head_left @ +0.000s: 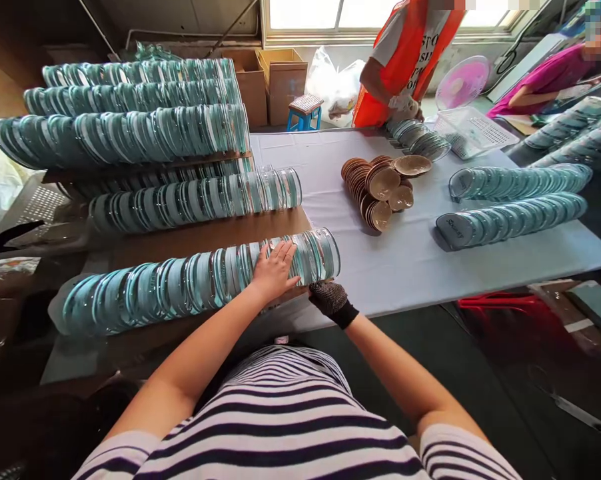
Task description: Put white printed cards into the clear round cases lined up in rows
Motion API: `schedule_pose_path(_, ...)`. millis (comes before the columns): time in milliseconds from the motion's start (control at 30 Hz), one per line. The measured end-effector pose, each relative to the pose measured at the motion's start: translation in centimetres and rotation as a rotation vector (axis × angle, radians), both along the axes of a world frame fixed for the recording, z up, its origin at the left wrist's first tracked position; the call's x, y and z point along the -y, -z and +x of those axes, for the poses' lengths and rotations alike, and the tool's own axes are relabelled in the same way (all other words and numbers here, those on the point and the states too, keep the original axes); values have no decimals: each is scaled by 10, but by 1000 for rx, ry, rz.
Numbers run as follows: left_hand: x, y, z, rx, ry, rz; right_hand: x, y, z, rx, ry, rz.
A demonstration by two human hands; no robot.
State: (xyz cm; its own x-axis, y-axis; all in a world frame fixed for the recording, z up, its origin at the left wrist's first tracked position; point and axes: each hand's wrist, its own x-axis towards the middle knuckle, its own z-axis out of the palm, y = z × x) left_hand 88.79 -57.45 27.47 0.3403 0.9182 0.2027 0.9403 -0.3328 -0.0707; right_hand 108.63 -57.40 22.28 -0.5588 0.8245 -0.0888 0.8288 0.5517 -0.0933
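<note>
A long row of round clear glass discs (175, 283), standing on edge face to face, lies nearest me. My left hand (275, 270), bare, rests flat on the row near its right end, fingers stretched out and thumb apart. Below that end, by the front edge of the brown cardboard (190, 235), is my right hand (330, 298) in a black dotted glove. Its fingers look curled in, and what they hold is hidden. Just behind lies a second row of glass discs (195, 200).
More glass rows (125, 137) are stacked at the left. Brown shallow dishes (375, 187) lie mid-table on the white cloth (380, 280). Two further glass rows (510, 220) lie right. Across the table, a person in an orange vest (420, 47) handles glass beside a white basket (475, 130).
</note>
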Motion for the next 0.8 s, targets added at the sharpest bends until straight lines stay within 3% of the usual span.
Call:
schedule_pose_path(100,3,0,-2,-1,-2,-1,10,32,-3,8,57,-28)
schedule_pose_path(167,5,-2,-3,0,-10,-8,9,32,0,-25,52,-16)
schedule_pose_path(267,4,-9,1,-1,-1,-14,-3,0,14,-111,98,98)
schedule_pose_path(400,-12,-17,22,-24,70,-10,-58,-79,24,-128,223,256)
schedule_pose_path(500,-27,-14,38,-37,104,-39,-111,-125,3,137,144,117)
schedule_pose_path(567,-33,-9,43,-41,117,-49,-137,-140,-19,271,45,-17)
schedule_pose_path(667,-35,-3,42,-39,122,-35,-154,-145,-46,463,-118,-142)
schedule_pose_path(800,-34,-5,39,-29,121,-49,-143,-145,-43,354,-137,18)
